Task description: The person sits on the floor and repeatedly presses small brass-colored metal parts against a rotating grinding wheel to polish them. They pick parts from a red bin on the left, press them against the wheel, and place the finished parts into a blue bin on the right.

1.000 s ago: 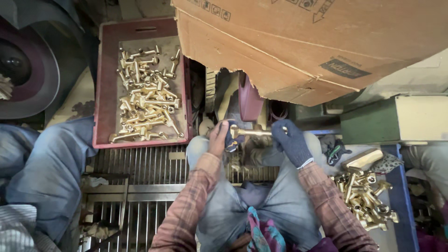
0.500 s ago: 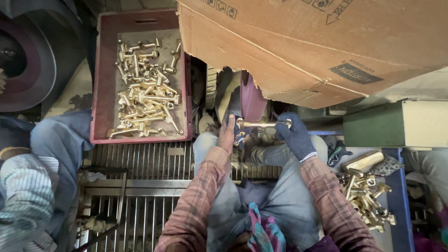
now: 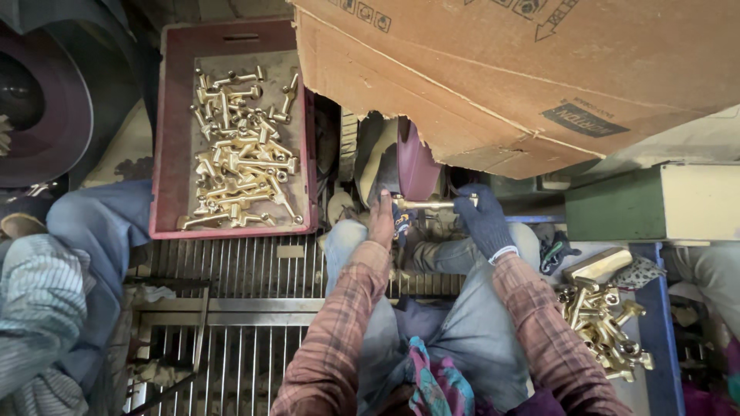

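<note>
I hold a long brass fitting (image 3: 426, 204) level between both hands, close under a maroon wheel (image 3: 416, 166). My left hand (image 3: 381, 219) is bare and grips the fitting's left end. My right hand (image 3: 482, 219), in a dark knit glove, grips the right end. Both sleeves are red plaid, and my knees in grey trousers lie below the hands. Whether the fitting touches the wheel is hidden.
A red crate (image 3: 168, 139) with several brass fittings stands at the left. More brass parts (image 3: 605, 323) are heaped on a blue tray at the right. A big cardboard box (image 3: 524, 69) overhangs above. A metal grate (image 3: 239, 270) lies below. Another person's blue-clad leg (image 3: 92, 231) sits at far left.
Both hands have lifted the brass fitting a little toward the maroon wheel. The person at the left has shifted further into view.
</note>
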